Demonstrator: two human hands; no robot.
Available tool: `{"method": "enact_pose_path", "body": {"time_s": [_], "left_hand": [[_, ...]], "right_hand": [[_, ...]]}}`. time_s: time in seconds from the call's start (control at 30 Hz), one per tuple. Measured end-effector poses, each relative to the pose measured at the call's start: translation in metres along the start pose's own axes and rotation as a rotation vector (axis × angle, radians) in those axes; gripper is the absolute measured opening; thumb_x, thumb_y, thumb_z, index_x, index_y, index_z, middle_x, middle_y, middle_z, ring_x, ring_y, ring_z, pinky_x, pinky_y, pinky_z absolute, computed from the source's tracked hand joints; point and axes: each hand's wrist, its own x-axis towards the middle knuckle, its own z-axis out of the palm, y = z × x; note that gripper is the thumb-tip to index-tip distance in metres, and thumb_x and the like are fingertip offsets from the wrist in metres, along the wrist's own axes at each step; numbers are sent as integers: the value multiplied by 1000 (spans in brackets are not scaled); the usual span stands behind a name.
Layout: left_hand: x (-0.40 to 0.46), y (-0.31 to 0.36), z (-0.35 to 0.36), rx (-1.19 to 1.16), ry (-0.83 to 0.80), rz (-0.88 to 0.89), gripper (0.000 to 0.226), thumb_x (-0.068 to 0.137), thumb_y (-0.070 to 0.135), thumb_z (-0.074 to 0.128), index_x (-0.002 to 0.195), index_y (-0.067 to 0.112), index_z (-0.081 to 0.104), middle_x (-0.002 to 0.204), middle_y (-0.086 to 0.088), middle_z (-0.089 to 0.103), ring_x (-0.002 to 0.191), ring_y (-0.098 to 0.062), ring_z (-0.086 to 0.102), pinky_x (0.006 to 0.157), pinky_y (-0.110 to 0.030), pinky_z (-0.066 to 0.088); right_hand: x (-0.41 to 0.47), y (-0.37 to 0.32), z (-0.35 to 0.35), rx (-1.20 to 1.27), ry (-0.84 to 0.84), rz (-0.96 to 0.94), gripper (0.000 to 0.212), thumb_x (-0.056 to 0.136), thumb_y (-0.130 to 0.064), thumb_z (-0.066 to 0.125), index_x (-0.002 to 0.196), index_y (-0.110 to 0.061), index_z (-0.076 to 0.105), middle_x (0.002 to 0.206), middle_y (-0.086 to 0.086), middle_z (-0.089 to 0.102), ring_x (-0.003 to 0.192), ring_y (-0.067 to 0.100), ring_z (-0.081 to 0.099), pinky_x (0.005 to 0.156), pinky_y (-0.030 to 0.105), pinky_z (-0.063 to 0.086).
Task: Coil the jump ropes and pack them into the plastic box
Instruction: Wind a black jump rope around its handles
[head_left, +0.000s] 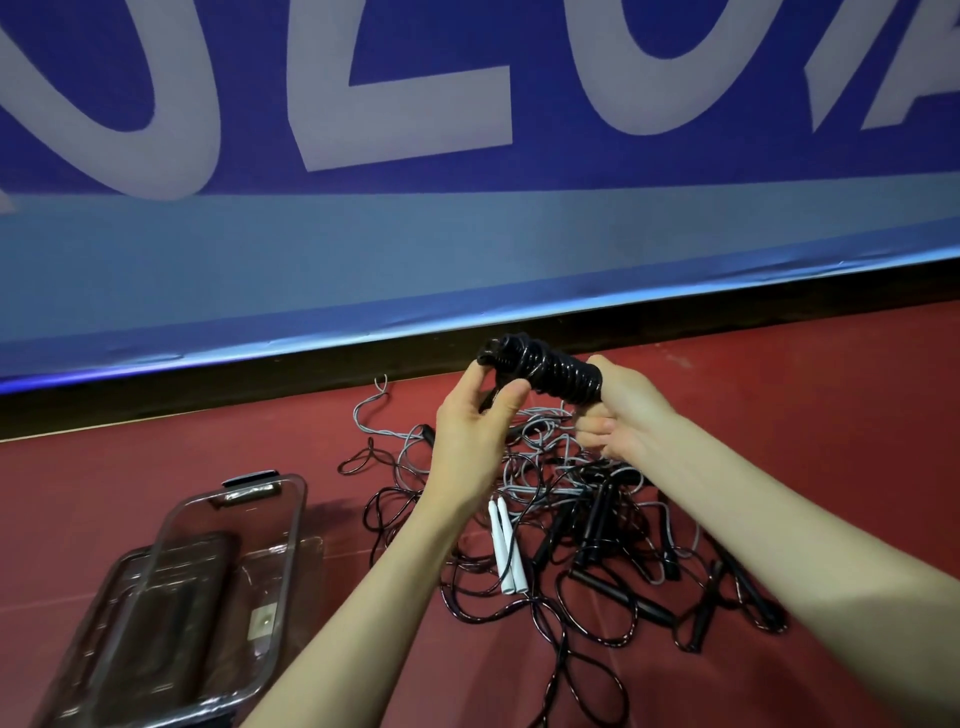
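A black jump rope is wound in tight turns around its handles and held up above the floor. My right hand grips the lower right end of this bundle. My left hand pinches its upper left end between thumb and fingers. Below my hands lies a tangled pile of ropes, black and grey, with several black handles and a pair of white handles. The clear plastic box sits open at the lower left, with a dark object inside it.
The red floor runs to a black baseboard and a blue banner wall with large white letters. The box's lid lies under or beside the box at the left. A grey rope end trails toward the wall.
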Motion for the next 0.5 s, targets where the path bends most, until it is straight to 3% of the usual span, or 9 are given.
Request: {"method": "enact_pose_path", "body": {"time_s": [0.1,0.2,0.27,0.4,0.5], "left_hand": [[-1,-1,0,1,51,-9,11,95,16,57,104,21,62,59,20,55,46,-1,34,48,-13,30],[1,-7,2,14,132,-43,9,96,24,56,88,22,62,47,14,40,45,-7,24,44,-20,23],[5,-10,3,48,184,-70,30,96,31,55,74,10,58,47,12,29,46,-10,21,46,-25,19],[10,-11,2,79,179,-125,63,94,47,48,66,-9,45,46,8,25,47,-12,20,49,-27,15],[17,-9,3,61,127,-209,61,96,50,44,55,6,43,46,6,24,45,-13,19,49,-27,13]], "right_hand": [[-1,-1,3,-47,58,-173,24,95,-13,38,75,-18,27,49,-4,16,32,9,13,37,15,14],[-3,3,9,-68,113,-299,30,96,-14,39,70,-19,25,49,-4,18,35,10,15,38,18,13],[-2,9,11,-67,137,-384,32,95,-14,39,66,-19,25,54,0,19,40,13,17,41,24,13],[-4,8,15,-194,198,-637,28,86,-22,41,61,-12,34,60,6,24,59,24,23,51,45,18],[-2,-3,12,-326,249,-858,41,93,-16,41,55,-12,26,54,5,22,55,18,23,53,43,18]]}}
